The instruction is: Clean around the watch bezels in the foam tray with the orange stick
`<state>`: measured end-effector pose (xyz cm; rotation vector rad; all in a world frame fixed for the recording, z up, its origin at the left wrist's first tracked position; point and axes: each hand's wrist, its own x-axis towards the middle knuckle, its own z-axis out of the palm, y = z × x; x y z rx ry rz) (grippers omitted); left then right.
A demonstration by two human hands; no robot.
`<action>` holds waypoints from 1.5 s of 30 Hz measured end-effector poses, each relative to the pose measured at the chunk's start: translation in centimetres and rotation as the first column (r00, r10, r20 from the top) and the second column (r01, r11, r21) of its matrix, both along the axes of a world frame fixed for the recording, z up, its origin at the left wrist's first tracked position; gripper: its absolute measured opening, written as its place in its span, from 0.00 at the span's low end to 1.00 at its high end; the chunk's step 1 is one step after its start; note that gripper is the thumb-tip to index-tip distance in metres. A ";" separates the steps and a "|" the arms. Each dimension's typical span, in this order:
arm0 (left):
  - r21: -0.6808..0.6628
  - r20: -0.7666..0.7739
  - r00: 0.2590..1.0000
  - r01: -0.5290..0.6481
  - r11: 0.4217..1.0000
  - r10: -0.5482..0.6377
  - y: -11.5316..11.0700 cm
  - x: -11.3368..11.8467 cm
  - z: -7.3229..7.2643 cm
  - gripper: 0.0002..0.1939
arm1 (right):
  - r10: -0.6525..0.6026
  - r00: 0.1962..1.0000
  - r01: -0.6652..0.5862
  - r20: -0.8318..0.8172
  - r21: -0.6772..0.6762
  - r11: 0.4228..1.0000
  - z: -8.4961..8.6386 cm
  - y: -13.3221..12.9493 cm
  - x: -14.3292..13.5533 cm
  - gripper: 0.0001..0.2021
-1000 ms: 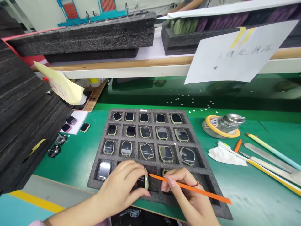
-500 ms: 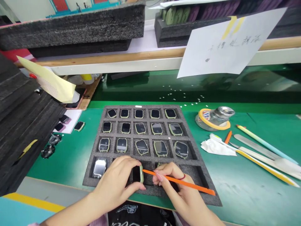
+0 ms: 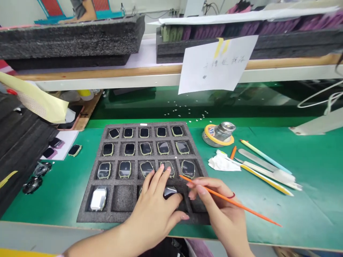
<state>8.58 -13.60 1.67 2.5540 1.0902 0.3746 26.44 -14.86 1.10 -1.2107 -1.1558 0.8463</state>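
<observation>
My left hand (image 3: 158,205) lies over the front rows of a dark foam tray (image 3: 88,217), its fingers spread. Below its bent index finger, a watch case (image 3: 169,192) with a dark glossy face shows in a front-row compartment, partly covered by that hand. My right hand (image 3: 221,205) grips a thin orange plastic stick (image 3: 241,204) between thumb and fingers, with one tip pointing left over the tray. Light green watch cases fill the rows behind. In the front left compartment sits a case with a bright reflective face (image 3: 98,199); the compartment beside it shows bare foam.
Right of the tray are a glass jar with a metal lid (image 3: 221,134), crumpled white tissue (image 3: 223,162), a yellow-and-white brush (image 3: 264,178) and a metal blade tool (image 3: 257,159). Stacked black foam (image 3: 21,142) stands left. A shelf with a paper note (image 3: 214,67) crosses the back.
My left hand has let go of the green watch case it held on edge and moved right across the tray. The orange stick has left that case. The whole view has shifted.
</observation>
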 end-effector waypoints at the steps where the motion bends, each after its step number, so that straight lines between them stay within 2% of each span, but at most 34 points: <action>1: 0.018 0.011 1.000 0.004 1.000 -0.004 0.1 -0.2 0.0 0.17 | -0.009 1.000 0.009 0.026 0.006 1.000 0.0 -0.1 0.1 0.07; 5: 0.092 0.108 0.993 0.038 0.995 -0.048 0.4 -1.8 0.1 0.12 | -0.024 0.999 0.024 0.044 0.009 1.000 -0.6 -0.2 0.1 0.11; 7: 0.112 0.165 0.985 0.034 0.993 -0.052 0.4 -2.3 0.1 0.08 | 0.010 0.999 -0.010 0.034 0.002 1.000 -1.0 -0.3 -0.1 0.10; 11: 0.175 0.215 0.975 0.023 0.984 -0.061 0.4 -2.4 -0.3 0.07 | 0.118 0.989 -0.118 0.088 -0.010 0.993 -1.4 -0.3 -0.7 0.10; 15: 0.229 0.229 0.971 0.017 0.973 -0.071 0.3 -2.2 -0.7 0.07 | 0.168 0.975 -0.172 0.148 0.011 0.985 -1.7 -0.5 -0.9 0.09; 21: 0.120 0.246 0.969 0.007 0.993 -0.036 0.2 -2.3 -0.8 0.12 | 0.181 0.942 -0.192 0.282 0.014 0.981 -1.7 -0.8 -0.8 0.09; 29: -0.016 0.269 0.962 -0.033 0.999 0.036 0.2 -2.4 -0.8 0.17 | 0.199 0.919 -0.231 0.340 0.055 0.971 -1.8 -0.7 -0.7 0.07; 36: -0.071 0.265 0.962 -0.048 0.996 0.065 0.0 -2.5 -1.1 0.21 | 0.208 0.922 -0.241 0.328 0.064 0.968 -1.6 -0.9 -0.9 0.09; 39: -0.115 0.316 0.947 -0.015 0.993 0.051 -0.2 -3.0 -0.4 0.22 | 0.144 0.950 -0.169 0.277 0.070 0.983 -1.6 -1.0 0.0 0.12; 41: -0.252 0.430 0.900 0.045 0.967 0.070 -0.9 -3.9 0.1 0.19 | 0.038 0.964 -0.056 0.263 0.060 0.997 -1.6 -0.8 1.5 0.17; 42: -0.357 0.479 0.873 0.101 0.929 0.090 -1.5 -4.5 0.4 0.17 | -0.020 0.954 0.010 0.298 0.035 0.999 -1.7 -0.6 2.6 0.21; 43: -0.473 0.500 0.858 0.156 0.867 0.118 -2.1 -5.2 0.5 0.16 | -0.063 0.925 0.070 0.375 -0.005 0.998 -1.8 -0.4 3.7 0.24; 45: -0.629 0.458 0.884 0.245 0.738 0.096 -3.3 -6.7 0.3 0.15 | -0.070 0.808 0.159 0.585 -0.102 0.982 -2.1 0.1 6.0 0.28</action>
